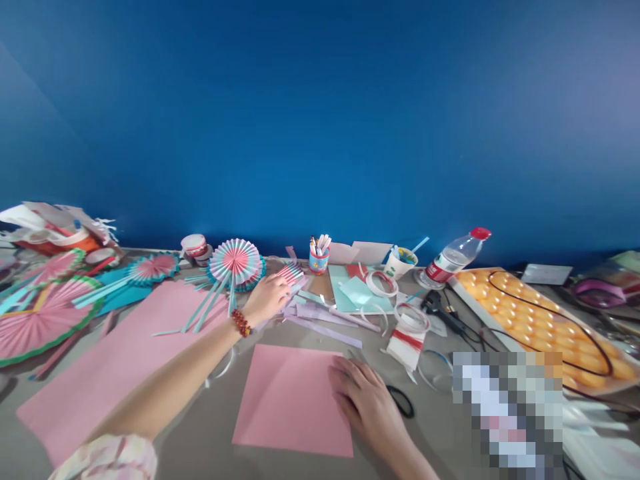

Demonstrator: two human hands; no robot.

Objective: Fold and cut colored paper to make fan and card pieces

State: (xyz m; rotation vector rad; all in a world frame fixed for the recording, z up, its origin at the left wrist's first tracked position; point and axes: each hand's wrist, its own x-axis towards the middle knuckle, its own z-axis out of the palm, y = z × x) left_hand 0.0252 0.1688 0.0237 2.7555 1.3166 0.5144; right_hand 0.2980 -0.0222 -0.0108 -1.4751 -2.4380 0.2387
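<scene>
a flat, roughly square sheet of pink paper (285, 403) lies on the grey table (200, 440), directly before the person. the right hand (363, 393) rests palm down over that sheet's right edge, fingers extended and lying close together. beyond the sheet, slightly to its left, the left hand (270, 293), wearing a red-brown beaded bracelet (241, 323), touches a small pleated paper piece striped pink, white and teal (291, 273); its fingers are bent, and i cannot tell whether they pinch it.

left of the sheet lies a longer pink paper (130, 353); beyond it, up and left, a round pleated pink-and-teal paper fan (235, 261). just beyond the sheet are pale lilac paper strips (325, 325). to the sheet's right, near the right hand, sits a black loop (401, 402).
</scene>
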